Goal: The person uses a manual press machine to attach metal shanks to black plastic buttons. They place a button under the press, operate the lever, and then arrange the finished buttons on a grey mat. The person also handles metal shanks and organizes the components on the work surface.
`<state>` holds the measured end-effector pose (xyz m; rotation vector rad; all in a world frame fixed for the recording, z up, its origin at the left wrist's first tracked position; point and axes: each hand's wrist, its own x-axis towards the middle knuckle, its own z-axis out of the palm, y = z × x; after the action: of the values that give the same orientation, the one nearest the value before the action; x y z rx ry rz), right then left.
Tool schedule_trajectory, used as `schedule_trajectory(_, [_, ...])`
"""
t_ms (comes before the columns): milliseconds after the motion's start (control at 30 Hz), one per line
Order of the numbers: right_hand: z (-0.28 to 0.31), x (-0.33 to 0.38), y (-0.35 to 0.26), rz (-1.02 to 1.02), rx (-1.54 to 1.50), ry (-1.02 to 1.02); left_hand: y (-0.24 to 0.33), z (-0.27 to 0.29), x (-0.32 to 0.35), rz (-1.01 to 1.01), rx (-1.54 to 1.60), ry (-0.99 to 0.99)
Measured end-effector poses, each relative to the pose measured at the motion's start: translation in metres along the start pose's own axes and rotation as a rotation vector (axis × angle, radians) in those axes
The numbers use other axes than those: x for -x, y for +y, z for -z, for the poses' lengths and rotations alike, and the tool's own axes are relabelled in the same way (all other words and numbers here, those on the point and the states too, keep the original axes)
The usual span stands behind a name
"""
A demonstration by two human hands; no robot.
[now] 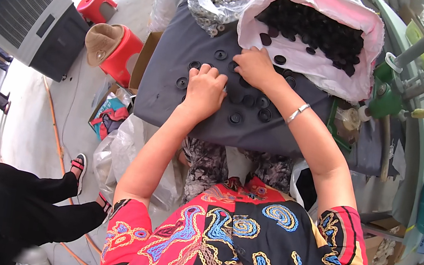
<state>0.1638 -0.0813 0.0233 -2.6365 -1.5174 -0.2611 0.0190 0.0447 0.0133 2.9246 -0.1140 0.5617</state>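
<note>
My left hand [205, 91] is bent over the grey-covered table, fingers curled and closed; what they hold, if anything, is hidden. Dark round caps lie at its fingertips, with one flanged black cap [181, 82] just to its left. Farther right, my right hand [257, 68] has its fingertips closed at the edge of a black round cap, which they partly hide. Between and below the hands several more caps are scattered, among them a ringed cap [235, 118]. Beyond my right hand, a white sack [299, 73] lies open with a heap of black caps [311, 29] inside.
A clear plastic bag [204, 11] of small metal-and-white ring parts stands at the far edge of the grey table cover [158, 103]. Green machinery [387, 91] with a lever is at the right. Red stools [124, 55], an air cooler [34, 10] and a person in black trousers [39, 210] are at the left.
</note>
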Motion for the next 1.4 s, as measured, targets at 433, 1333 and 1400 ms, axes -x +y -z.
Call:
schedule_trajectory(433, [0.021,0.041,0.006,0.05,0.011,0.0,0.005,0.0,0.002,-0.057,0.127,0.079])
schedule_trajectory(1333, [0.006,0.038,0.015,0.087,0.125,0.056,0.018,-0.008,-0.007,0.046,-0.148,0.118])
schedule_trajectory(1400, [-0.005,0.03,0.016,0.088,0.168,0.079,0.016,-0.008,-0.005,0.04,-0.109,0.12])
